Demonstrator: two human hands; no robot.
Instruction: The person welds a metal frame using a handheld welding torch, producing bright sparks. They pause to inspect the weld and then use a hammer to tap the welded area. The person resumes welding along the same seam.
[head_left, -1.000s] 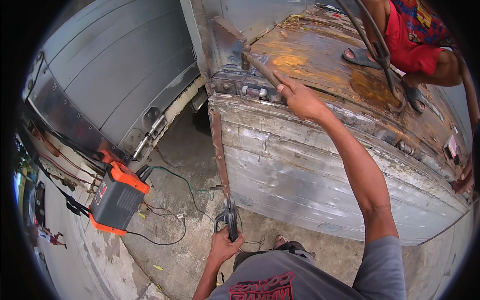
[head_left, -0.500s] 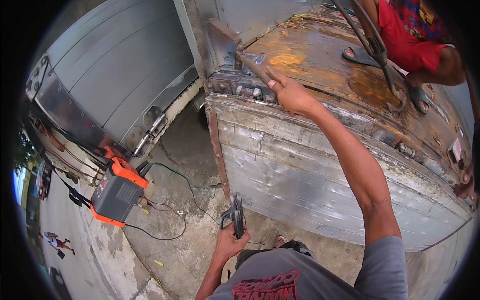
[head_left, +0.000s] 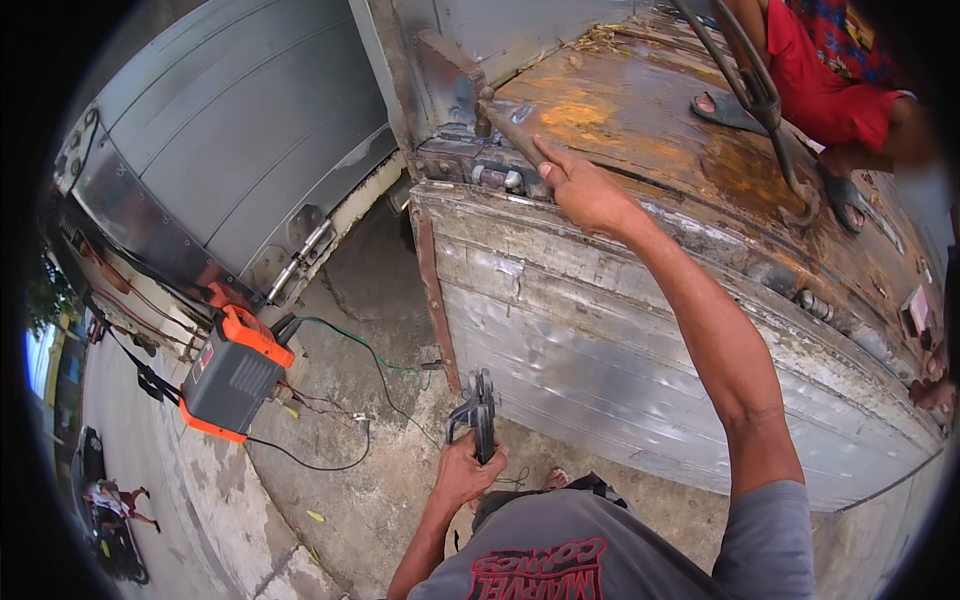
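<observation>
My right hand is wrapped round the handle of a hammer. The small hammer head rests at or close to the rusty metal corner post of a truck bed; contact is hard to make out. Low in front of my body, my left hand grips a black welding electrode holder, its jaws pointing away from me. No rod is discernible in those jaws. Below the hammer runs a hinge along the top edge of the hanging grey metal side panel.
A grey and orange welding machine stands at left, with cables across the concrete. Another person in red shorts squats on the rusty bed, near an upright metal rod with a hook. A grey door panel hangs open at left.
My left hand has lifted the electrode holder slightly upward and to the right. The hammer in my right hand has barely moved. A distant passer-by has moved along the road.
</observation>
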